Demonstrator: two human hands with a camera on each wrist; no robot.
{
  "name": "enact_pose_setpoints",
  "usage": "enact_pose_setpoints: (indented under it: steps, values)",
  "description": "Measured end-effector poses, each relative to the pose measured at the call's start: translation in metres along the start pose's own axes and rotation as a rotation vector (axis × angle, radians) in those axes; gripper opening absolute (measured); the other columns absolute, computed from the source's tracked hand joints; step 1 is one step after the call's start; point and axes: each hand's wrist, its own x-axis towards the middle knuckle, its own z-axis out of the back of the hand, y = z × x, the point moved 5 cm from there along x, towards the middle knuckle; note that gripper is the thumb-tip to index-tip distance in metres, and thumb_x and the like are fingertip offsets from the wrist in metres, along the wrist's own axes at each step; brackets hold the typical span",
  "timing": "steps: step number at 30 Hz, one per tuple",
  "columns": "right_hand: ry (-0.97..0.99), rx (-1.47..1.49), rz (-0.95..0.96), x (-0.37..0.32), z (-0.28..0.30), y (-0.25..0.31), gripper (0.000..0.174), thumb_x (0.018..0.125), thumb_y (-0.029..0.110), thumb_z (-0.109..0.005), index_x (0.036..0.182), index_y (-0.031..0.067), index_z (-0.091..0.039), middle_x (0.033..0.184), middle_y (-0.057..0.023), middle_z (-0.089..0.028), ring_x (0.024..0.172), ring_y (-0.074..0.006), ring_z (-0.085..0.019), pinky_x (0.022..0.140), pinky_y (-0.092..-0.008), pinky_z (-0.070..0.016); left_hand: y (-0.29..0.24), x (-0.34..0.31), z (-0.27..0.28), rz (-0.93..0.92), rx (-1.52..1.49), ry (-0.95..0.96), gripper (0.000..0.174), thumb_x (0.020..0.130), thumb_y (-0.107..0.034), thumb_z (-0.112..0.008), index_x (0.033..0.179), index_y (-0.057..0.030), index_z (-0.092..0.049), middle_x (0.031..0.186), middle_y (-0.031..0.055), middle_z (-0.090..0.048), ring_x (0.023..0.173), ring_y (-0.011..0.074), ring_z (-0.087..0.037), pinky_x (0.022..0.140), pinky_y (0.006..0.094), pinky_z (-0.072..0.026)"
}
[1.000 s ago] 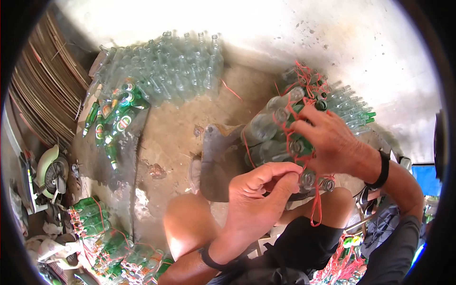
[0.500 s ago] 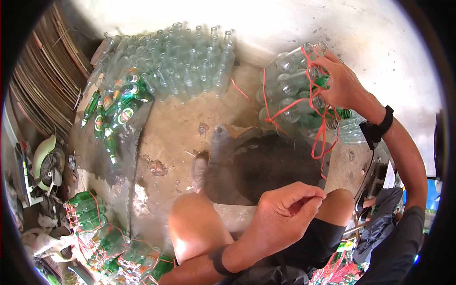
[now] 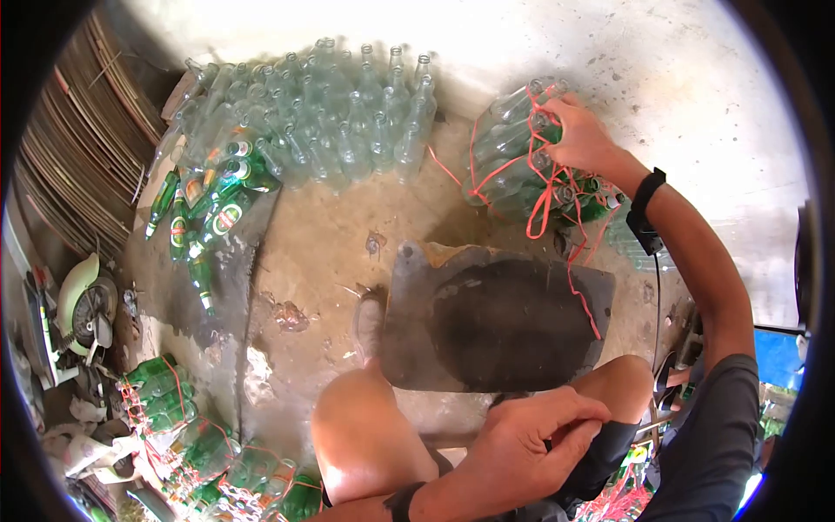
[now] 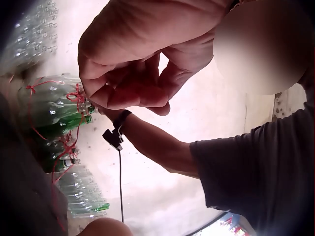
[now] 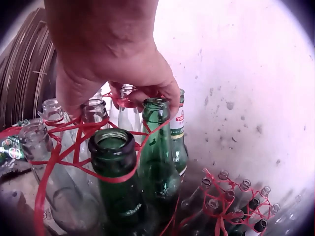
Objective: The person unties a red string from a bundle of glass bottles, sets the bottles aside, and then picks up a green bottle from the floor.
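In the head view my right hand (image 3: 578, 135) grips the tied bundle of glass bottles (image 3: 500, 183) at its necks, by the wall. The right wrist view shows its fingers curled down among the necks, behind a green bottle (image 5: 113, 167). Red string (image 5: 44, 191) crosses between the necks and loops round them; a loose end trails onto the dark mat. My left hand (image 3: 539, 444) is held over my right thigh, thumb and forefinger tips together. In the left wrist view the left fingers (image 4: 118, 96) are curled, with nothing visible between them.
Many clear bottles (image 3: 357, 113) stand along the wall, with green labelled bottles (image 3: 230, 217) lying beside them. A dark mat (image 3: 409, 339) lies before my knees. Tied bundles (image 3: 161, 391) sit at lower left. Another tied bundle (image 5: 231, 201) stands beside the one I hold.
The bottle bundle has moved from over the mat, near my knees, to the floor by the wall with my right hand. My left hand has come off it and drawn back toward my lap.
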Motion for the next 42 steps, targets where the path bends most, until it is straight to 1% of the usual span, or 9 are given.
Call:
enact_pose_setpoints:
  steps: [3,10,20,23,27,34,36,40,42]
  values:
    - [0.053,-0.004,-0.059,0.008,-0.025,-0.001,0.067,0.075,0.022,-0.087,0.137,0.0116,-0.065,0.128,-0.015,-0.061,0.119,-0.0389,-0.066,0.098,-0.0496,-0.0556,-0.016,0.007,-0.001,0.103,0.096,0.074,0.013,0.092,0.0,-0.073,0.101,-0.0018,-0.082,0.092,0.0134,-0.079,0.081,0.0254,-0.075,0.074,0.0344,-0.0592]
    - [0.156,-0.027,-0.15,0.025,-0.074,-0.009,0.069,0.075,0.024,-0.085,0.14,0.0143,-0.063,0.134,-0.0152,-0.059,0.123,-0.0411,-0.066,0.099,-0.0515,-0.0572,-0.015,0.015,0.001,0.026,0.105,0.082,0.008,0.09,-0.001,-0.075,0.096,0.0005,-0.08,0.088,0.0142,-0.078,0.077,0.0264,-0.074,0.071,0.035,-0.058]
    - [0.151,-0.064,-0.194,0.045,-0.122,-0.031,0.07,0.076,0.025,-0.085,0.141,0.0145,-0.061,0.14,-0.0177,-0.055,0.13,-0.0402,-0.063,0.104,-0.0548,-0.0564,-0.015,0.016,0.001,0.127,0.15,0.088,0.014,0.087,0.001,-0.08,0.101,-0.0005,-0.08,0.088,0.0141,-0.077,0.075,0.0259,-0.074,0.068,0.0346,-0.0563]
    - [0.074,-0.064,-0.181,0.048,-0.127,-0.039,0.069,0.073,0.025,-0.089,0.137,0.0129,-0.063,0.139,-0.0158,-0.058,0.126,-0.0411,-0.064,0.102,-0.0515,-0.0566,-0.012,0.019,0.003,0.129,0.138,0.1,0.015,0.086,0.002,-0.081,0.101,-0.0006,-0.08,0.088,0.0141,-0.077,0.075,0.0255,-0.073,0.067,0.0346,-0.0559]
    - [0.093,-0.062,-0.264,0.054,-0.127,-0.052,0.068,0.075,0.026,-0.088,0.137,0.0143,-0.064,0.138,-0.0153,-0.059,0.127,-0.0401,-0.064,0.103,-0.051,-0.0559,-0.008,0.021,0.004,0.128,0.123,0.165,0.016,0.086,0.003,-0.082,0.101,-0.0006,-0.08,0.087,0.014,-0.076,0.075,0.0253,-0.073,0.066,0.0344,-0.0557]
    - [0.106,-0.039,-0.301,0.067,-0.123,-0.061,0.071,0.079,0.032,-0.087,0.144,0.0167,-0.063,0.146,-0.0183,-0.055,0.132,-0.0415,-0.062,0.108,-0.053,-0.0545,-0.003,0.026,0.002,0.115,0.067,0.114,0.016,0.085,0.004,-0.08,0.1,-0.0017,-0.08,0.087,0.0134,-0.075,0.075,0.0257,-0.073,0.065,0.0346,-0.0557]
    - [0.184,-0.036,-0.351,0.07,-0.128,-0.065,0.072,0.079,0.033,-0.088,0.144,0.017,-0.063,0.146,-0.019,-0.056,0.133,-0.0418,-0.061,0.108,-0.0524,-0.0541,-0.001,0.026,0.003,0.116,0.021,0.155,0.016,0.085,0.004,-0.079,0.1,-0.0021,-0.08,0.086,0.0132,-0.075,0.074,0.026,-0.073,0.064,0.0347,-0.0556]
    - [0.158,-0.031,-0.339,0.069,-0.132,-0.065,0.074,0.077,0.034,-0.089,0.144,0.0174,-0.064,0.145,-0.0195,-0.056,0.134,-0.0417,-0.06,0.109,-0.0521,-0.0537,-0.002,0.024,0.004,0.094,0.071,0.159,0.017,0.084,0.004,-0.079,0.1,-0.002,-0.08,0.085,0.0133,-0.075,0.074,0.0261,-0.073,0.064,0.0353,-0.056]
    - [0.085,-0.029,-0.267,0.071,-0.13,-0.064,0.076,0.074,0.032,-0.09,0.143,0.0152,-0.063,0.139,-0.0179,-0.059,0.126,-0.0411,-0.064,0.106,-0.0493,-0.0549,-0.002,0.025,0.005,0.084,0.059,0.18,0.018,0.083,0.004,-0.08,0.1,-0.002,-0.08,0.085,0.0133,-0.075,0.074,0.0268,-0.074,0.064,0.0359,-0.0563]
